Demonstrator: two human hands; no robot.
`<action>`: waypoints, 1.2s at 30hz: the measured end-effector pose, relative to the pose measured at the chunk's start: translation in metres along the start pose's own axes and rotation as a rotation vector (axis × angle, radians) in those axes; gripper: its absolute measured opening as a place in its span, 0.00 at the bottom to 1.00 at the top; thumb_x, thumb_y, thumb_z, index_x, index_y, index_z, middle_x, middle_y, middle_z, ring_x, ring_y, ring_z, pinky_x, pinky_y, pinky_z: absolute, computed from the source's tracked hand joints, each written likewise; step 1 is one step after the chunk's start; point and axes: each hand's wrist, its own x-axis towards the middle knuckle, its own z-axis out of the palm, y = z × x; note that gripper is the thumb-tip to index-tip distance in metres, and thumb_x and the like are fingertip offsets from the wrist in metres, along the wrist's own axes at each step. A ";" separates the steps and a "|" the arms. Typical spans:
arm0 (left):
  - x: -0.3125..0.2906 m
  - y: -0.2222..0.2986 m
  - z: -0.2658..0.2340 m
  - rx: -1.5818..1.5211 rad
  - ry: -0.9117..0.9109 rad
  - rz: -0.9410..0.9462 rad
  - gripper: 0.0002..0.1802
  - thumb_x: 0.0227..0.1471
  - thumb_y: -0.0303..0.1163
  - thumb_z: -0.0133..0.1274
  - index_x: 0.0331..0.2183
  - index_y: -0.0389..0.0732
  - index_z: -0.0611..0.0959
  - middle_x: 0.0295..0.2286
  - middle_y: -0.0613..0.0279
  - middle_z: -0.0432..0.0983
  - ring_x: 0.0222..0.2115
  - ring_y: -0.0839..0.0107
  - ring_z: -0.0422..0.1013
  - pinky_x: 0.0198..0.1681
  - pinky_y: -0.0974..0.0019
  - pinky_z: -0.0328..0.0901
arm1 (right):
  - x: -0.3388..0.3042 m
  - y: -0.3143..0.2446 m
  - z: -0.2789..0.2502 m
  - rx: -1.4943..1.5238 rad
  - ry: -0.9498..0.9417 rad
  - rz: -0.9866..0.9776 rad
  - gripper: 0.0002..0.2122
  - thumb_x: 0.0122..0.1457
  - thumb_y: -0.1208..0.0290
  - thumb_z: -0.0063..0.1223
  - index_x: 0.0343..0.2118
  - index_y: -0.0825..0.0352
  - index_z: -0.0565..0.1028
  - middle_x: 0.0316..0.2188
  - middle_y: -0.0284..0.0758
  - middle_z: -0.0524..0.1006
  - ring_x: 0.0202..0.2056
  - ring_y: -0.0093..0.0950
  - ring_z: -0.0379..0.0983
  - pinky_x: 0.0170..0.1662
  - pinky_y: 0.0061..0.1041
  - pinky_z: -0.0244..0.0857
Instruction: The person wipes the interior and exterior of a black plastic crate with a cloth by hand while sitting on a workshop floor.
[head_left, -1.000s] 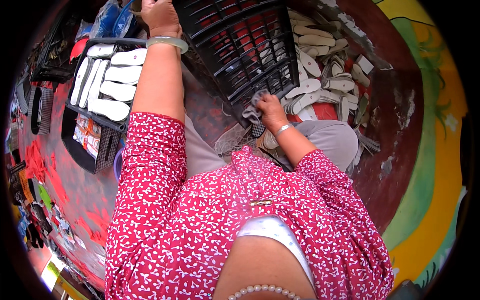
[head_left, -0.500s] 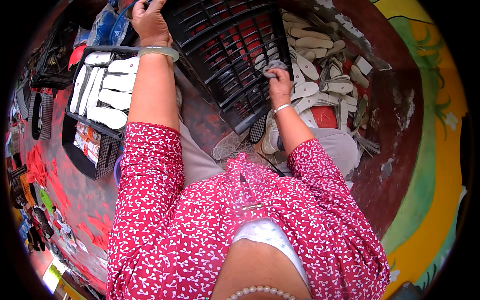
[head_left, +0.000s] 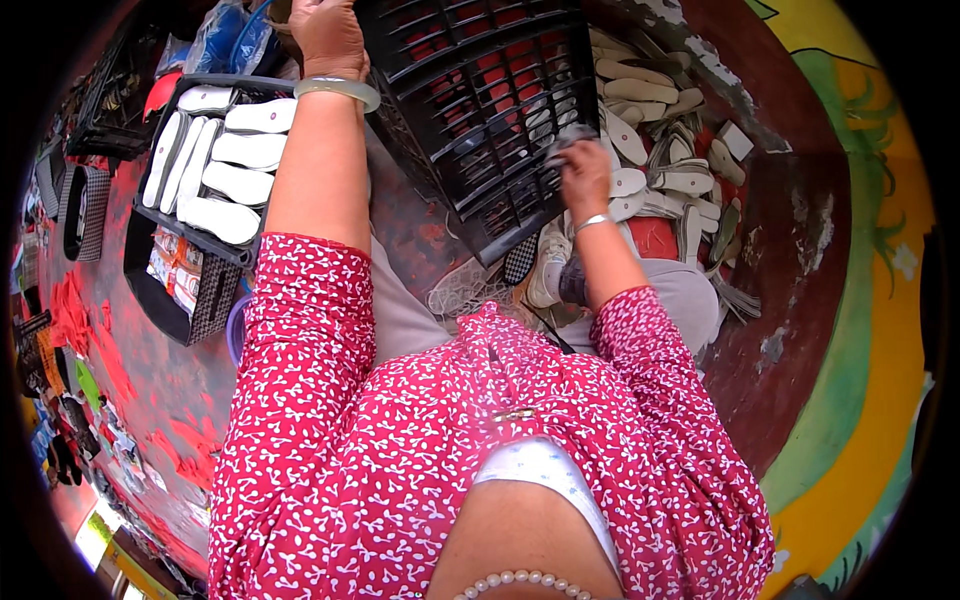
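Observation:
A large black plastic crate [head_left: 470,110] with a grid of slots stands tilted in front of my knees. My right hand [head_left: 588,180] is closed on a crumpled grey cloth [head_left: 572,138], pressed against the crate's right side. At the top edge, beside the crate's far left corner, my left hand [head_left: 328,42] is closed. Its fingertips are partly out of view, so what they grip is hidden. Through the crate's slots, red and whitish shapes show.
On the left, a black crate [head_left: 245,258] of white insoles [head_left: 232,185] rests over a dark bin [head_left: 205,300]. Heaps of loose insoles [head_left: 640,90] lie right of the tilted crate. A painted wall [head_left: 850,300] bounds the right side. Blue plastic bags [head_left: 215,40] are at the far left.
My right hand and the cloth have shifted slightly right and nearer along the crate. The crate and my left hand also appear a little further right, partly with the shifted view.

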 end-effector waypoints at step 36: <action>0.000 0.005 0.003 0.043 -0.007 -0.007 0.10 0.44 0.26 0.56 0.33 0.38 0.76 0.26 0.67 0.71 0.27 0.78 0.66 0.32 0.75 0.63 | -0.017 -0.152 -0.009 0.295 -0.461 -0.130 0.10 0.42 0.79 0.50 0.30 0.66 0.78 0.29 0.36 0.72 0.35 0.37 0.67 0.40 0.32 0.63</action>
